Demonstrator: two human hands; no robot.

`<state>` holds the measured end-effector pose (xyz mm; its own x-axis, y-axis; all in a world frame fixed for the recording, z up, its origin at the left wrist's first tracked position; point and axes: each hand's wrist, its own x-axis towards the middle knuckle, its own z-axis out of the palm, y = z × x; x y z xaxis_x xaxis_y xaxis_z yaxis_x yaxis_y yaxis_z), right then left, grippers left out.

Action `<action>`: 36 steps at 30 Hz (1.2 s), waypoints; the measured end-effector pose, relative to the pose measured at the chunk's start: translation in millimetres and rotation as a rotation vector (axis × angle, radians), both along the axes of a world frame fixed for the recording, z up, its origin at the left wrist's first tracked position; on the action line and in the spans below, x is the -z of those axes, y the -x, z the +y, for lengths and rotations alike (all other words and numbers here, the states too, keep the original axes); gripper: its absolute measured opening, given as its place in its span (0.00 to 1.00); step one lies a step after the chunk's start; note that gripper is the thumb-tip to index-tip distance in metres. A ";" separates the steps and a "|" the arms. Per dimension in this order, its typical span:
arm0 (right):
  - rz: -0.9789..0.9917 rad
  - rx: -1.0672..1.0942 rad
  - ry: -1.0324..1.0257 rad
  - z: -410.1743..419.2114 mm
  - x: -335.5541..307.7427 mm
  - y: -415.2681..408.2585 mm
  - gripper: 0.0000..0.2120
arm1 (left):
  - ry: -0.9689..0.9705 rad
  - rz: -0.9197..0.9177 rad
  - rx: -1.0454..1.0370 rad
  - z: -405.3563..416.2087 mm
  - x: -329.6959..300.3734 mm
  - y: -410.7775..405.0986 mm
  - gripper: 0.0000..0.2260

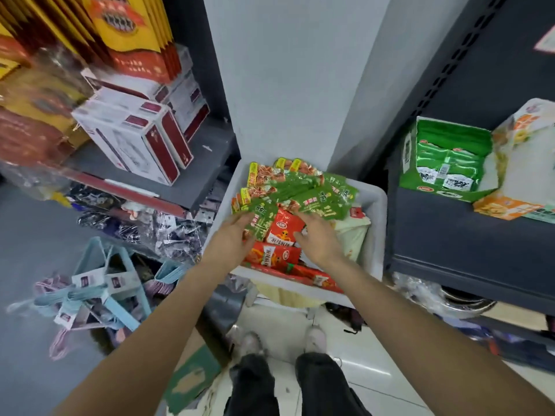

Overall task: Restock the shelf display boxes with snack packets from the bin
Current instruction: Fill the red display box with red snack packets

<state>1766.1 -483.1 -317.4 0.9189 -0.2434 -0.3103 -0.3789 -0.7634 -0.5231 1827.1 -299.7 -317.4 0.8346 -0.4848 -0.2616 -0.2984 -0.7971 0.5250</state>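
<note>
Hands are both down in the grey bin (374,205), which we hold at twelve o'clock from our feet. Our left hand (229,240) has its fingers extended forward and lightly curled onto the near end of the fan of green snack packets (303,192); whether it pinches one or merely touches, we cannot tell. Our right hand (319,235) lies with fingers spread and fairly straight over the red packets (283,228), fingertips reaching the lower edge of the green fan, gripping nothing that we can confirm.

Finding: the green packets lie directly ahead of both sets of fingertips, toward twelve o'clock, their long axes splayed from ten through two o'clock. The left hand appears the nearer and in contact.

The green display box (444,166) sits on the dark shelf (468,235) at two o'clock from the bin, well apart from both hands, open-topped and partly filled. We judge the right arm better placed for the carry across.
</note>
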 end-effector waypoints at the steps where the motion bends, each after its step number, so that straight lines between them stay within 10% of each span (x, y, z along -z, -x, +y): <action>1: -0.005 0.046 0.026 3.7 1.6 -1.3 0.24 | 0.004 0.024 0.036 0.7 0.8 -5.0 0.24; 9: -0.135 0.308 0.030 -11.5 -11.2 13.2 0.07 | 0.067 -0.211 0.216 3.2 16.6 -25.0 0.16; 21: -0.279 0.551 -0.008 -32.0 -41.1 57.4 0.07 | -0.246 -0.023 0.520 -27.3 28.9 -19.6 0.12; 28: -0.281 0.542 0.014 -29.4 -57.5 54.2 0.08 | 0.161 0.161 0.292 -18.0 11.9 -24.2 0.05; 32: -0.298 0.517 -0.006 -22.3 -69.3 50.5 0.08 | 0.311 0.080 0.283 -16.6 -15.9 -24.5 0.14; 36: -0.339 0.494 -0.015 -21.0 -80.9 54.9 0.08 | 0.346 -0.026 0.240 -28.1 -43.4 -21.2 0.02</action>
